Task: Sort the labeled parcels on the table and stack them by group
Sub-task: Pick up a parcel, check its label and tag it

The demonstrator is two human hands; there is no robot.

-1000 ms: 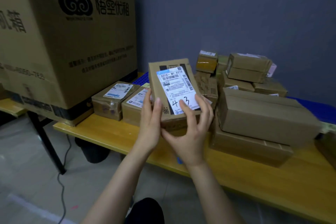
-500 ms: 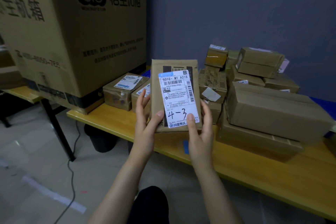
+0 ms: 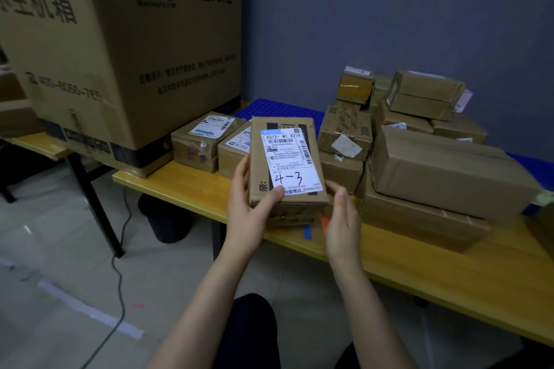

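I hold a brown parcel (image 3: 284, 159) upright over the front edge of the yellow table (image 3: 449, 278). Its white label reads "4-3" in handwriting. My left hand (image 3: 245, 216) grips its left side, thumb pressed on the label's bottom edge. My right hand (image 3: 344, 219) is beside the parcel's lower right corner with fingers relaxed; I cannot tell if it touches. Two labelled parcels (image 3: 207, 138) (image 3: 235, 150) lie side by side just behind on the left. A pile of brown parcels stands to the right, with a large box (image 3: 443, 171) on a flat one (image 3: 419, 222).
A huge printed carton (image 3: 120, 54) fills the table's left end. Small parcels (image 3: 425, 93) (image 3: 355, 87) (image 3: 344, 132) are stacked at the back against the grey wall, near a blue mat (image 3: 275, 108). A black bin (image 3: 168, 219) and a cable (image 3: 120, 249) are below the table.
The parcel has been turned straight so its label faces me, and it sits lower. My right hand has slipped off the label to the lower right corner. My view has shifted left.
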